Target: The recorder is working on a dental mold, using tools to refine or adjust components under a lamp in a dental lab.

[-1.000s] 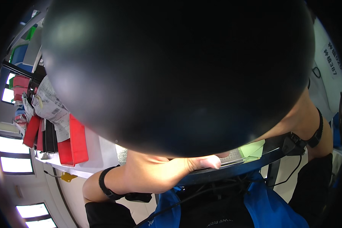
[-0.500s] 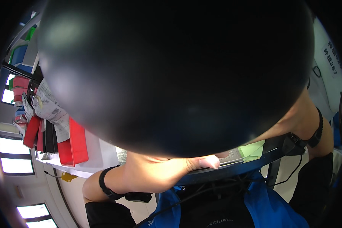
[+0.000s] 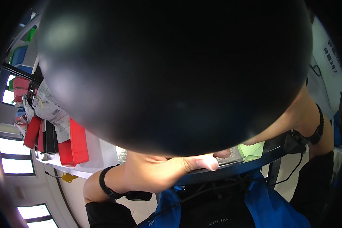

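**A:** What fills most of the view?

**B:** A big round black shape (image 3: 174, 72), blurred and very close to the camera. It covers the middle and top of the frame and hides most of the work area.

**A:** Where is the left hand?

**B:** The left hand (image 3: 186, 164) comes in from the lower left, just under the black shape. Its thumb lies stretched out along the front edge of a dark table (image 3: 231, 171). The other fingers are hidden, so I cannot tell whether that hand is clenched or loose. A black wrist strap (image 3: 106, 182) sits on that forearm.

**A:** And the right one?

**B:** Only a fingertip of the right hand (image 3: 223, 153) shows, at centre right below the black shape, touching a grey metal plate (image 3: 231, 155). The rest of the hand is covered, so whether it grips anything cannot be told. Its forearm runs up toward the right edge and wears a black band (image 3: 318, 131).

**A:** Where does the plate lie?

**B:** On the table edge, lower centre, between the thumb and a pale green sheet (image 3: 251, 149) just to its right.

**A:** Anything else around?

**B:** At the left of the frame, red bins (image 3: 75, 146) stand on a white surface (image 3: 102, 157), with crumpled printed paper (image 3: 51, 110) above them. Blue cloth (image 3: 271, 207) shows along the bottom.
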